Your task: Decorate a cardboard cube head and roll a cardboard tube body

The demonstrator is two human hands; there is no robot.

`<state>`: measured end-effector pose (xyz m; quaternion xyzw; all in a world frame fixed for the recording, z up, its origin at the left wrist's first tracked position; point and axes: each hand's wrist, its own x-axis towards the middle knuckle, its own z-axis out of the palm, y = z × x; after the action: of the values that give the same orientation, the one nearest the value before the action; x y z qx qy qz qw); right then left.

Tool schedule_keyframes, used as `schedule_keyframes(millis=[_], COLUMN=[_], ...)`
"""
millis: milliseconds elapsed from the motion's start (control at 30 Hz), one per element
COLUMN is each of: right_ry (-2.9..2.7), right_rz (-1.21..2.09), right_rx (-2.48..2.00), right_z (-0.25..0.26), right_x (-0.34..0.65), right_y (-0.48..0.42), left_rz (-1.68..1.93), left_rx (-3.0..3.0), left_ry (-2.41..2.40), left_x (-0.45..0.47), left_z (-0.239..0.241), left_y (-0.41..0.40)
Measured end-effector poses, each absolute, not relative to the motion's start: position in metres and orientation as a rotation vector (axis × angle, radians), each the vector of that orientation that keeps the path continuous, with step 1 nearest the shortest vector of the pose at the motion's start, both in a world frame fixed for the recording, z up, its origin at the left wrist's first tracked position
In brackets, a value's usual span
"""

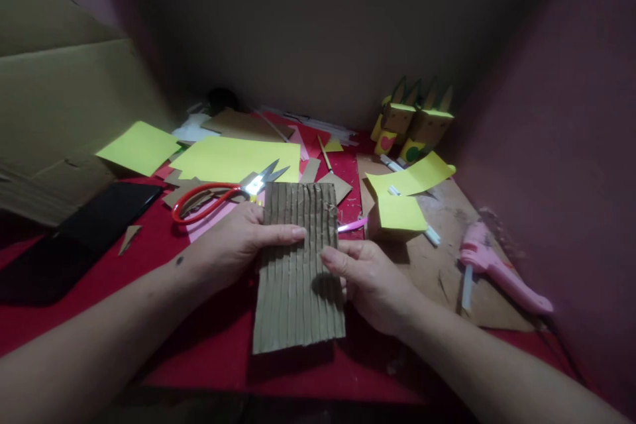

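Note:
A rectangular piece of corrugated cardboard [298, 298], its ridges running lengthwise, is held up over the red table. My left hand [248, 235] grips its left edge, thumb across the front and the other fingers hidden behind. On the right edge my right hand [370, 278] pinches it between thumb and fingers. Just beyond lie red-handled scissors [213, 202], blades apart, on cardboard scraps and paper. A pink-and-white pen-like tool [352, 225] shows partly behind the cardboard. Right of it stands a small box with a yellow paper strip [402, 212] on top.
A pink glue gun [501, 268] lies on a cardboard sheet [442, 278] at right. Two small cardboard figures [397, 118] stand at the back. Yellow paper [236, 156] lies beyond the scissors. A black phone-like slab [79, 232] and a large carton [59, 93] are at left.

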<state>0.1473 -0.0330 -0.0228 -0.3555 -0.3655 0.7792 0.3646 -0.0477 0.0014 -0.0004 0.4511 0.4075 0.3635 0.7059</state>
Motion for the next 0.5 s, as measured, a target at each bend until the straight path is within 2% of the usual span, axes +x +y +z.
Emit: schedule_keyframes(millis=[167, 500], right_ry=[-1.031, -1.075], right_rz=[1.822, 1.724], right_rx=[-0.977, -1.011], right_z=[-0.0255, -0.0162], right_x=[0.1497, 0.1507], right_y=[-0.0326, -0.0307], left_rz=[0.731, 0.705], left_rx=[1.096, 1.088], left_ry=[0.883, 0.83], left_x=[-0.0481, -0.0479], left_z=[-0.0001, -0.0003], left_y=[0.0002, -0.003])
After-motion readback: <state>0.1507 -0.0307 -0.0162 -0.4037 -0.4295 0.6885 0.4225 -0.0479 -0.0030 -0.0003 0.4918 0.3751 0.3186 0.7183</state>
